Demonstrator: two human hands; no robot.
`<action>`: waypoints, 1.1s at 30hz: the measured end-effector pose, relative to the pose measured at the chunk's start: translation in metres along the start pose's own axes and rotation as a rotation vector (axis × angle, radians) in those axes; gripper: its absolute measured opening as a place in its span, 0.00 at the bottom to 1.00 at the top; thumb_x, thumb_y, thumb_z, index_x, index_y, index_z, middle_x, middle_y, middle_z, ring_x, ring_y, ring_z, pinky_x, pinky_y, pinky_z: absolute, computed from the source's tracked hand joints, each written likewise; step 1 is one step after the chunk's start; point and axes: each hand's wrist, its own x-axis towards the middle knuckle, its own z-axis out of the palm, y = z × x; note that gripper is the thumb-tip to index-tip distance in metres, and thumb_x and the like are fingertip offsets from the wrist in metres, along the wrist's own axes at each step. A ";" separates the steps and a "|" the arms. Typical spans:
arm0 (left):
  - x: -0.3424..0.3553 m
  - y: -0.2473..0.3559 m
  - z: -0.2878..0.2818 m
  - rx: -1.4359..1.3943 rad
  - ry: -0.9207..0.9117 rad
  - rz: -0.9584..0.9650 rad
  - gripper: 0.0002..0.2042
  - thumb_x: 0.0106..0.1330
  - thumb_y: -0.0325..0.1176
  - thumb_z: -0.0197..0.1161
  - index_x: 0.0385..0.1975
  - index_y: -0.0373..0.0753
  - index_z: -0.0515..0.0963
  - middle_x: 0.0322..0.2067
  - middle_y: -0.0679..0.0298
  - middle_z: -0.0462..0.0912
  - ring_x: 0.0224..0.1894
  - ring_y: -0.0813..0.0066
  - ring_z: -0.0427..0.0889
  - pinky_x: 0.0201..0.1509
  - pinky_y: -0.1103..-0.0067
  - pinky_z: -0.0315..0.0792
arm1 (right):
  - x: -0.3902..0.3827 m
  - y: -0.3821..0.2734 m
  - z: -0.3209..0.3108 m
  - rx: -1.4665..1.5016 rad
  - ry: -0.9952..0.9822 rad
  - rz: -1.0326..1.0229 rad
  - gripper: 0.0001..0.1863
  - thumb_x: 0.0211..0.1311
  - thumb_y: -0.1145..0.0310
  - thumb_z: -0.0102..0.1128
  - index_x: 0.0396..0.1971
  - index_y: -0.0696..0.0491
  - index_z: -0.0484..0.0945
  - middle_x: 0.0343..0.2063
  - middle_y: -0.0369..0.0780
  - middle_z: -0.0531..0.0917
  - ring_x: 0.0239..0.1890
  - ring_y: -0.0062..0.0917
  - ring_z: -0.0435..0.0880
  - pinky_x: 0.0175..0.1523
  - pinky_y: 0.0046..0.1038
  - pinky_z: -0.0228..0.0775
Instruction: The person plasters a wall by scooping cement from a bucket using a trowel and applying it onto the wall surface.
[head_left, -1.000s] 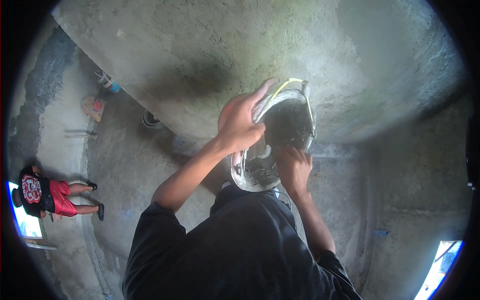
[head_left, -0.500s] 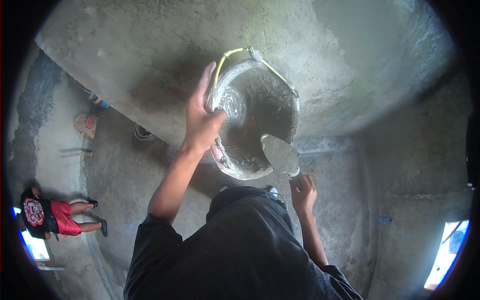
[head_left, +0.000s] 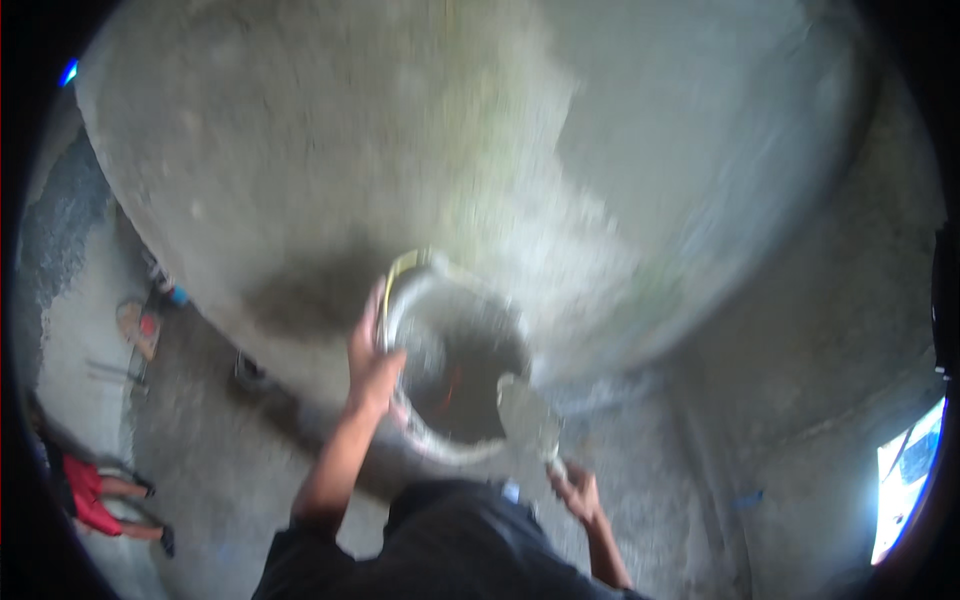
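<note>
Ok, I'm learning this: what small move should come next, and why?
Probably ease the trowel clear of the bucket with the right hand: the trowel looks coated in grey mix and overlaps the bucket in view; the left hand grips the bucket.

Grey concrete floor (head_left: pixel 225 455), rough, stained. Dark round container (head_left: pixel 250 372), blurred, at far edge by the wall. Tan-and-red bag (head_left: pixel 138 328) and light-blue container (head_left: pixel 180 296), far-left corner; exact footing unclear. Co-worker's dark shoes (head_left: pixel 168 542) near left edge.

left hand (head_left: pixel 372 372): higher, clasping | right hand (head_left: pixel 577 491): lower, curled closed | left forearm (head_left: pixel 335 458): slanting inward
</note>
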 end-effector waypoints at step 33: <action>-0.038 -0.016 -0.024 0.499 0.376 -0.047 0.41 0.42 0.12 0.44 0.67 0.27 0.59 0.59 0.43 0.73 0.65 0.55 0.70 0.70 0.72 0.60 | 0.274 -0.517 -0.183 -0.488 1.358 -1.264 0.21 0.64 0.60 0.59 0.56 0.48 0.75 0.38 0.48 0.83 0.31 0.46 0.85 0.35 0.44 0.76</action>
